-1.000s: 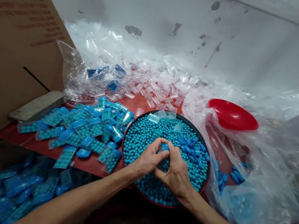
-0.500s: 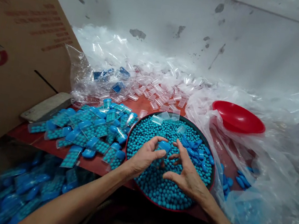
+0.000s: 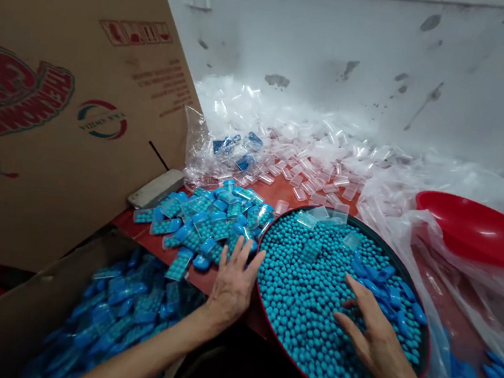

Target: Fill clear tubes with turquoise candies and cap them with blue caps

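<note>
A round dark tray with a red outer rim point(image 3: 426, 357) is full of small blue balls point(image 3: 305, 309). My left hand point(image 3: 235, 283) lies with spread fingers at the tray's left side, by the near edge of a pile of filled clear containers with blue caps point(image 3: 203, 220). Over the balls on the right is my right hand point(image 3: 368, 330), its thumb and index finger apart and nothing visible between them. Loose blue caps point(image 3: 388, 289) rest on the balls just beyond it. Several clear empty containers point(image 3: 318, 214) sit at the tray's far edge.
Below the table at left, an open box holds many more filled containers point(image 3: 123, 302). A large printed carton point(image 3: 121, 83) stands on the left. Clear empties point(image 3: 315, 173) and plastic bags lie along the white wall. A red bowl point(image 3: 480, 230) stands at right.
The blue-capped container has left my left hand, which moved left to the pile and spread its fingers. My right hand stays over the tray. The view has turned left.
</note>
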A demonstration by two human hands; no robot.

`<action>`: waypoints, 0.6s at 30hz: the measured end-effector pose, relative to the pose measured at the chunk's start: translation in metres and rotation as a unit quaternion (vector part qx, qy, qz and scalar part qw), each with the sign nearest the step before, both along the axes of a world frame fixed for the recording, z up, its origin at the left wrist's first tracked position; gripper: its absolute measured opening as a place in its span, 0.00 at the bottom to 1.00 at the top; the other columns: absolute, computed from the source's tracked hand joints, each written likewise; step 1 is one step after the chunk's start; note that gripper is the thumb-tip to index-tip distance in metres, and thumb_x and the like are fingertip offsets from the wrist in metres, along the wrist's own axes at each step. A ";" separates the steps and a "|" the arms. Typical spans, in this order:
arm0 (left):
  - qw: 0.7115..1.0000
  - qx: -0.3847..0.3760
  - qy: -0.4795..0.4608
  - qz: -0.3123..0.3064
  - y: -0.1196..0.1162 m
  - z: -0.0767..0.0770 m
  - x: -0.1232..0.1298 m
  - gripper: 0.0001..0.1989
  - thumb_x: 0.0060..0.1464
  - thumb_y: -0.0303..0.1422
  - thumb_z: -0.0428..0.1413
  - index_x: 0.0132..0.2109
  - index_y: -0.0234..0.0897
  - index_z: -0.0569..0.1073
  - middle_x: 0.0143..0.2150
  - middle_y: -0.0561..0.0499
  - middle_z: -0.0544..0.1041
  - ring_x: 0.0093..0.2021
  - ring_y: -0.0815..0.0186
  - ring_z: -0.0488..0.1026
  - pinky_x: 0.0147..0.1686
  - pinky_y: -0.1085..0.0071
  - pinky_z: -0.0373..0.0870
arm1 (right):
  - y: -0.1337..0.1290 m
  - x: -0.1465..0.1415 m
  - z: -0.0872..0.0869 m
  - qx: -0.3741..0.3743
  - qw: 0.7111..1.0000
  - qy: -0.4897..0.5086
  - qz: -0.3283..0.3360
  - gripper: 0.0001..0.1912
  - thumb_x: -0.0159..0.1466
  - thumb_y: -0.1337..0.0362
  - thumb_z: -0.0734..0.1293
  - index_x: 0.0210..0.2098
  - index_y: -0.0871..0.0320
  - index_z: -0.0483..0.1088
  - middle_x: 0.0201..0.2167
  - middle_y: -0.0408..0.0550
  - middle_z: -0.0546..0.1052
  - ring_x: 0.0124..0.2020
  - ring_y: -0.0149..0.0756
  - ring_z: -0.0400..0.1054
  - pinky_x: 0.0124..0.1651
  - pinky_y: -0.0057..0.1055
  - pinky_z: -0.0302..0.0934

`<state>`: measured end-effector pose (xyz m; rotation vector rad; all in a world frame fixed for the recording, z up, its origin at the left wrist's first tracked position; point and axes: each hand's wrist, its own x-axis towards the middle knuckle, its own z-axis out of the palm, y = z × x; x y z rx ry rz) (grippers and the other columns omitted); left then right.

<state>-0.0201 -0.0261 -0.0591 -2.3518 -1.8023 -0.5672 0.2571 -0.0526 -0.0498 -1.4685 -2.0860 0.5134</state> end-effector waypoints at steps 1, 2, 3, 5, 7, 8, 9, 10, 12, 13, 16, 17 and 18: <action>1.000 -0.011 0.006 0.011 -0.007 -0.007 0.001 0.22 0.54 0.27 0.42 0.56 0.40 0.58 0.60 0.43 0.55 0.61 0.51 0.42 0.54 0.49 0.45 | -0.001 0.001 0.000 0.002 1.000 -0.004 0.000 0.29 0.60 0.61 0.58 0.58 0.54 0.45 0.49 0.53 0.62 0.38 0.37 0.66 0.45 0.37 0.62; 1.000 -0.010 0.006 0.023 -0.011 -0.012 0.001 0.22 0.54 0.28 0.42 0.57 0.39 0.57 0.60 0.43 0.55 0.61 0.51 0.42 0.54 0.49 0.44 | -0.001 0.002 0.000 0.003 1.000 -0.008 0.001 0.28 0.60 0.61 0.58 0.58 0.54 0.45 0.49 0.54 0.63 0.39 0.37 0.66 0.45 0.37 0.62; 1.000 -0.008 0.007 0.030 -0.012 -0.015 -0.001 0.22 0.54 0.29 0.42 0.57 0.38 0.56 0.60 0.43 0.54 0.62 0.51 0.41 0.54 0.49 0.43 | -0.002 0.003 0.000 0.003 1.000 -0.011 0.004 0.28 0.60 0.61 0.58 0.58 0.55 0.46 0.48 0.54 0.63 0.39 0.37 0.66 0.46 0.37 0.61; 1.000 -0.009 0.014 0.018 -0.010 -0.017 -0.006 0.23 0.54 0.29 0.43 0.58 0.37 0.56 0.61 0.44 0.53 0.62 0.51 0.40 0.55 0.49 0.41 | -0.003 0.001 0.002 -0.001 1.000 -0.016 0.011 0.27 0.60 0.61 0.57 0.57 0.56 0.47 0.49 0.55 0.63 0.41 0.37 0.65 0.46 0.36 0.61; 0.999 -0.021 0.033 -0.010 -0.005 -0.017 -0.010 0.24 0.52 0.28 0.43 0.58 0.38 0.55 0.61 0.44 0.53 0.62 0.51 0.41 0.55 0.48 0.41 | 0.000 -0.003 0.004 -0.002 0.999 -0.025 0.022 0.25 0.60 0.61 0.57 0.56 0.57 0.50 0.50 0.55 0.62 0.44 0.37 0.64 0.47 0.35 0.60; 0.998 -0.029 0.044 -0.018 -0.001 -0.017 -0.012 0.25 0.52 0.28 0.43 0.58 0.39 0.55 0.61 0.44 0.53 0.62 0.50 0.41 0.54 0.46 0.41 | 0.004 -0.006 0.004 0.000 0.999 -0.031 0.030 0.24 0.60 0.62 0.57 0.55 0.57 0.52 0.50 0.54 0.63 0.45 0.37 0.64 0.48 0.35 0.60; 0.998 -0.035 0.055 -0.018 0.003 -0.017 -0.014 0.25 0.52 0.28 0.43 0.59 0.40 0.54 0.61 0.44 0.54 0.61 0.49 0.42 0.53 0.45 0.41 | 0.009 -0.010 0.005 0.003 0.999 -0.038 0.039 0.22 0.60 0.62 0.57 0.54 0.57 0.55 0.50 0.53 0.63 0.46 0.37 0.63 0.48 0.34 0.60; 0.997 -0.039 0.064 -0.010 0.008 -0.018 -0.016 0.25 0.52 0.28 0.43 0.59 0.41 0.55 0.60 0.43 0.54 0.61 0.48 0.43 0.53 0.44 0.41 | 0.017 -0.014 0.007 0.005 0.998 -0.047 0.048 0.20 0.61 0.62 0.57 0.52 0.57 0.58 0.50 0.52 0.63 0.47 0.37 0.63 0.49 0.34 0.59; 0.996 -0.037 0.076 0.012 0.020 -0.018 -0.021 0.24 0.53 0.30 0.43 0.58 0.41 0.56 0.59 0.42 0.57 0.60 0.46 0.44 0.51 0.41 0.40 | 0.036 -0.024 0.010 0.008 0.996 -0.074 0.049 0.17 0.61 0.63 0.57 0.50 0.56 0.61 0.49 0.51 0.65 0.47 0.37 0.63 0.47 0.33 0.60; 0.996 -0.032 0.079 0.020 0.027 -0.018 -0.025 0.23 0.53 0.30 0.43 0.57 0.40 0.57 0.59 0.42 0.58 0.60 0.46 0.45 0.51 0.41 0.40 | 0.048 -0.029 0.011 0.008 0.995 -0.092 0.042 0.17 0.61 0.63 0.56 0.49 0.56 0.61 0.49 0.51 0.65 0.46 0.36 0.63 0.46 0.32 0.60; 0.997 -0.014 0.075 0.032 0.043 -0.014 -0.035 0.22 0.53 0.32 0.44 0.56 0.38 0.60 0.58 0.41 0.59 0.60 0.46 0.46 0.51 0.41 0.40 | 0.080 -0.044 0.014 0.005 0.985 -0.171 0.010 0.19 0.60 0.62 0.59 0.51 0.57 0.60 0.49 0.53 0.65 0.46 0.39 0.63 0.45 0.33 0.59; 0.997 -0.007 0.068 0.032 0.045 -0.011 -0.037 0.22 0.53 0.32 0.44 0.56 0.38 0.60 0.58 0.40 0.59 0.60 0.46 0.46 0.51 0.42 0.41 | 0.088 -0.048 0.014 -0.002 0.980 -0.199 0.003 0.21 0.59 0.62 0.60 0.51 0.58 0.59 0.48 0.54 0.65 0.46 0.40 0.63 0.45 0.34 0.59; 0.998 0.004 0.058 0.033 0.047 -0.008 -0.038 0.21 0.53 0.32 0.45 0.55 0.38 0.61 0.57 0.40 0.60 0.60 0.47 0.47 0.51 0.42 0.41 | 0.095 -0.051 0.013 -0.009 0.975 -0.224 -0.004 0.22 0.58 0.62 0.62 0.52 0.58 0.59 0.48 0.54 0.65 0.45 0.40 0.63 0.45 0.34 0.58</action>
